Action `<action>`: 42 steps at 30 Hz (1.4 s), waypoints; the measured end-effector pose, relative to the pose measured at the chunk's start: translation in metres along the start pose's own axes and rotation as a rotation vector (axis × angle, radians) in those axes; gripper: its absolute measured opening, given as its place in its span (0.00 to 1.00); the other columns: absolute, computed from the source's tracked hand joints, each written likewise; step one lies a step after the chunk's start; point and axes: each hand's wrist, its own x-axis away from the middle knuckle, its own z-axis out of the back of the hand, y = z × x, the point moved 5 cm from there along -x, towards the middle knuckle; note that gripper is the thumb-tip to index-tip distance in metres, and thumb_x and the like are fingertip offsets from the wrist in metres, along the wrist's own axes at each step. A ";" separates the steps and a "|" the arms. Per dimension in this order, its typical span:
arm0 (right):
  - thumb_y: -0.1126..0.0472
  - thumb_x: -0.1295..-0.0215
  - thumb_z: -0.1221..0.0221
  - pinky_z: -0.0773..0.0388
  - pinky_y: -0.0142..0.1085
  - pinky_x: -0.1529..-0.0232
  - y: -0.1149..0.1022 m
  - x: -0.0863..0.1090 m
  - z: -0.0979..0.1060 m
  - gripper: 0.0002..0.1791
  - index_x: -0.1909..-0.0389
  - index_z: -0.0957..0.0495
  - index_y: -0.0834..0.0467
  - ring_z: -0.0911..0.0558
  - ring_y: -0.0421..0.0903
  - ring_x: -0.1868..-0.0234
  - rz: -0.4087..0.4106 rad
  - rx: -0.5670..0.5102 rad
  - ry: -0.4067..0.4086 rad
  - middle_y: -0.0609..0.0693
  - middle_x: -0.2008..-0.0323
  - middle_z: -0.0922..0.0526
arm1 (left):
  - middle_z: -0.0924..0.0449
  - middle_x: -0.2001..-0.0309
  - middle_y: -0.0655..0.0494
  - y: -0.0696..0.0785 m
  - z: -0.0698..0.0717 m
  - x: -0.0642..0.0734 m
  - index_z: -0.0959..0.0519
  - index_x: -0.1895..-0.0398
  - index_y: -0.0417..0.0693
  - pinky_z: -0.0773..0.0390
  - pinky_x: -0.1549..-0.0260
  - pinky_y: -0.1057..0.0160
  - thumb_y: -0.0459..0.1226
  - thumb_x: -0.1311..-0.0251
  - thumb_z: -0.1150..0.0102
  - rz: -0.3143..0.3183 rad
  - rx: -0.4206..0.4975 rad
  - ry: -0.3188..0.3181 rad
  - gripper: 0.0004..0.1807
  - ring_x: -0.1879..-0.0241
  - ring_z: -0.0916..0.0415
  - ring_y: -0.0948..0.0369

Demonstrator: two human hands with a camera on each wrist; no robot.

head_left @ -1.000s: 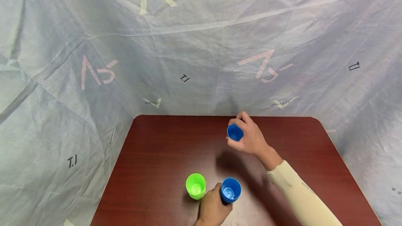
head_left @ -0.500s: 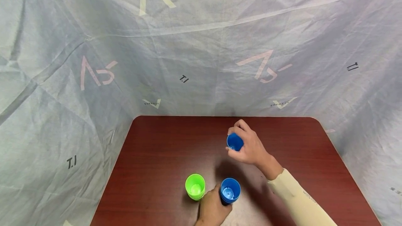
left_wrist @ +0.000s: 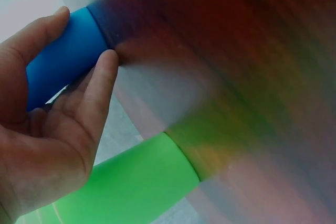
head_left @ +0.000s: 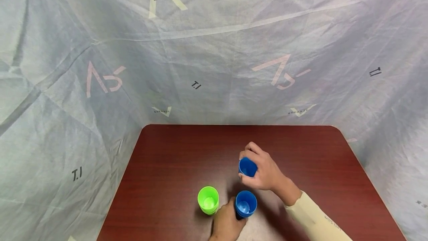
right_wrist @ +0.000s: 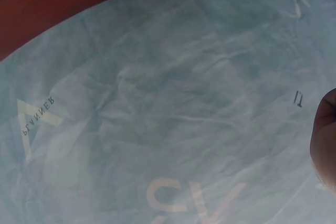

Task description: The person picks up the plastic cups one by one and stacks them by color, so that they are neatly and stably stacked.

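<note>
A stack of blue cups (head_left: pixel 245 203) stands upright near the table's front, and my left hand (head_left: pixel 228 221) grips it from the left side. In the left wrist view, the thumb and fingers curl around the blue cup wall (left_wrist: pixel 71 51). Just left of that hand is a stack of green cups (head_left: pixel 208 200), upright on the table. Above and slightly behind the blue stack, my right hand (head_left: pixel 264 170) holds a single blue cup (head_left: pixel 247 167) in the air, its mouth facing the head camera. The right wrist view catches only a bit of hand (right_wrist: pixel 325 140); the cup is out of that frame.
The reddish-brown table (head_left: pixel 174 159) has rounded far corners. Grey-white printed sheeting (head_left: pixel 227 47) hangs behind it and along both sides.
My right hand has come down toward the near side with the blue cup, closer to the blue stack. The left hand and both stacks stay in place.
</note>
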 end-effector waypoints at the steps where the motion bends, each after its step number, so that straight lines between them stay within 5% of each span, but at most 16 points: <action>1: 0.54 0.56 0.29 0.19 0.30 0.66 -0.001 0.002 -0.001 0.23 0.56 0.20 0.50 0.24 0.36 0.64 0.001 -0.007 -0.001 0.45 0.57 0.26 | 0.09 0.66 0.51 0.000 0.000 0.000 0.18 0.53 0.49 0.17 0.71 0.53 0.48 0.59 0.14 -0.006 -0.004 0.005 0.30 0.68 0.12 0.52; 8: 0.55 0.59 0.28 0.23 0.25 0.66 -0.009 0.013 -0.008 0.24 0.56 0.20 0.51 0.25 0.36 0.64 0.059 -0.062 0.010 0.45 0.58 0.25 | 0.11 0.69 0.52 0.000 0.005 0.000 0.19 0.55 0.51 0.20 0.75 0.56 0.46 0.63 0.14 -0.048 -0.017 0.065 0.30 0.71 0.13 0.54; 15: 0.54 0.59 0.30 0.21 0.28 0.66 -0.015 0.016 -0.001 0.24 0.56 0.19 0.53 0.24 0.38 0.63 0.105 -0.071 0.092 0.47 0.58 0.24 | 0.09 0.66 0.53 0.003 0.007 -0.001 0.18 0.49 0.52 0.19 0.73 0.55 0.44 0.61 0.15 -0.060 0.017 0.051 0.32 0.70 0.12 0.55; 35: 0.53 0.59 0.28 0.21 0.25 0.68 -0.033 0.031 -0.001 0.24 0.57 0.19 0.52 0.24 0.38 0.63 0.143 -0.147 0.062 0.47 0.59 0.26 | 0.12 0.71 0.55 0.003 0.009 -0.002 0.20 0.59 0.53 0.24 0.77 0.57 0.44 0.64 0.14 -0.055 0.020 0.038 0.28 0.75 0.16 0.58; 42: 0.54 0.62 0.27 0.23 0.22 0.65 -0.035 0.047 -0.011 0.26 0.56 0.20 0.50 0.25 0.34 0.65 0.126 -0.085 0.010 0.44 0.59 0.26 | 0.14 0.73 0.56 0.004 0.007 0.000 0.20 0.60 0.52 0.24 0.79 0.59 0.44 0.64 0.14 -0.062 0.014 0.043 0.28 0.77 0.18 0.60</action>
